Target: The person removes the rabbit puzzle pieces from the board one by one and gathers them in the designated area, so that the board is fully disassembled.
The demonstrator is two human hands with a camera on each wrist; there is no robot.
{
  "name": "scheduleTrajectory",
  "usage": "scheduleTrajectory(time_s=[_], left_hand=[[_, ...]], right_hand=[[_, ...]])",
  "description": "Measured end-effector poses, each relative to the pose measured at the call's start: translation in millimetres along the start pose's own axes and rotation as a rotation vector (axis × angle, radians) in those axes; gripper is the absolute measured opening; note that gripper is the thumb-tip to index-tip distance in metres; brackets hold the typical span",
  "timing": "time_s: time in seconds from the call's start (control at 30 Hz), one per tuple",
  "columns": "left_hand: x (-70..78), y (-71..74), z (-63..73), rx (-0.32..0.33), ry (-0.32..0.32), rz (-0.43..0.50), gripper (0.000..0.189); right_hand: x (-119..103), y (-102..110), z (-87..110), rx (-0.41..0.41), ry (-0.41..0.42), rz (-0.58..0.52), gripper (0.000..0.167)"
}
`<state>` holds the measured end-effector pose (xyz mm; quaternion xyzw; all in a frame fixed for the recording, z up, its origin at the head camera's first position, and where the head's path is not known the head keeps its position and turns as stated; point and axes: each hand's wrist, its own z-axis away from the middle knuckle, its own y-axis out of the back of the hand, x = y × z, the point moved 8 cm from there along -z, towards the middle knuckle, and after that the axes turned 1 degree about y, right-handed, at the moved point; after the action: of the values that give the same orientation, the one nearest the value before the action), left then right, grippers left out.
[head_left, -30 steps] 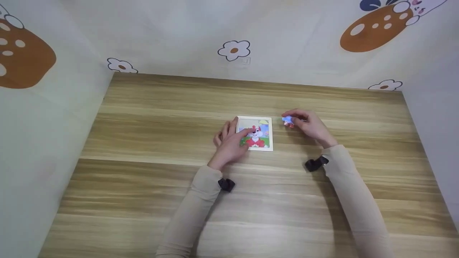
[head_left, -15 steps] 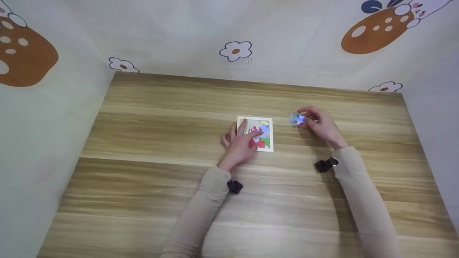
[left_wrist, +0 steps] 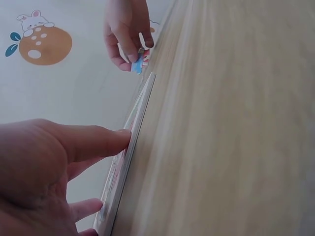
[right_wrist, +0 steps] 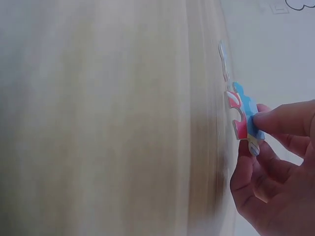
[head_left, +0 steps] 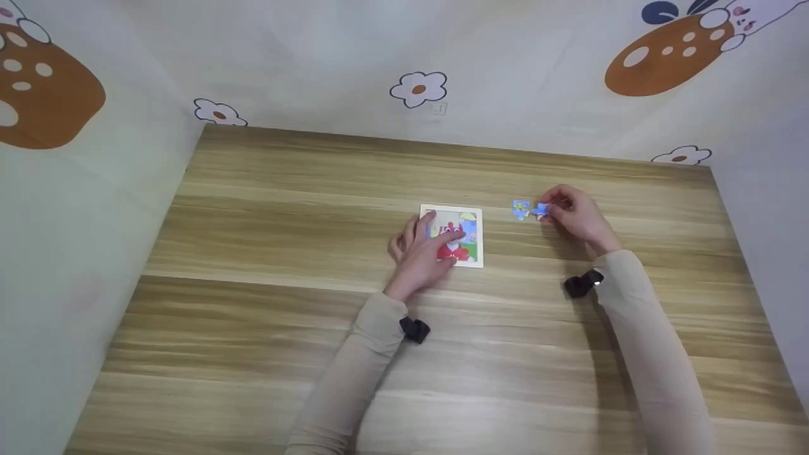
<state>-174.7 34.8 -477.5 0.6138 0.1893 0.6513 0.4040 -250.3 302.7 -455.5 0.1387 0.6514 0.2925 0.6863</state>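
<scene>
A small puzzle board (head_left: 479, 237) with a pale frame and a red-and-white cartoon animal picture lies on the table. My left hand (head_left: 420, 256) rests over its left side, fingers spread across the picture; in the left wrist view its thumb (left_wrist: 98, 141) touches the board near the edge. To the right of the board, my right hand (head_left: 578, 215) pinches a blue-and-red jigsaw piece (right_wrist: 250, 115) between thumb and fingers, tilted up close over the table. A second jigsaw piece (head_left: 521, 209), blue and green, lies just left of it. My left hand covers part of the picture.
The wood-grain table (head_left: 265, 328) meets a pale back wall (head_left: 303, 69) printed with flowers and orange fruit shapes. Side walls stand at left and right. A small black camera sits on each wrist.
My right hand has moved right with its piece, and the blue-and-green piece now shows separately on the table. My left hand has shifted slightly right over the board.
</scene>
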Motion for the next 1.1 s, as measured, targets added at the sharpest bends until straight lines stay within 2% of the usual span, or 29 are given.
scheduleTrajectory(time_s=[0.3,0.57,0.8,0.97,1.1], left_hand=[[1.2,2.5,-0.3,0.032,0.004,0.013,0.050],[4.6,5.7,-1.6,0.051,0.017,-0.012,0.049],[6.6,3.7,-1.7,0.016,0.024,0.051,0.051],[3.4,1.9,-3.2,0.002,0.023,0.089,0.053],[2.0,2.3,-3.9,0.004,0.019,0.090,0.052]], right_hand=[[-0.9,2.9,-7.1,0.016,-0.011,0.092,0.019],[-1.5,3.3,-9.3,0.024,0.020,0.093,0.019],[-0.8,6.0,-7.0,0.065,0.001,0.092,0.017],[-13.6,5.6,-2.6,0.124,0.056,0.077,0.016],[-31.2,-9.8,-2.7,0.075,0.144,0.066,0.015]])
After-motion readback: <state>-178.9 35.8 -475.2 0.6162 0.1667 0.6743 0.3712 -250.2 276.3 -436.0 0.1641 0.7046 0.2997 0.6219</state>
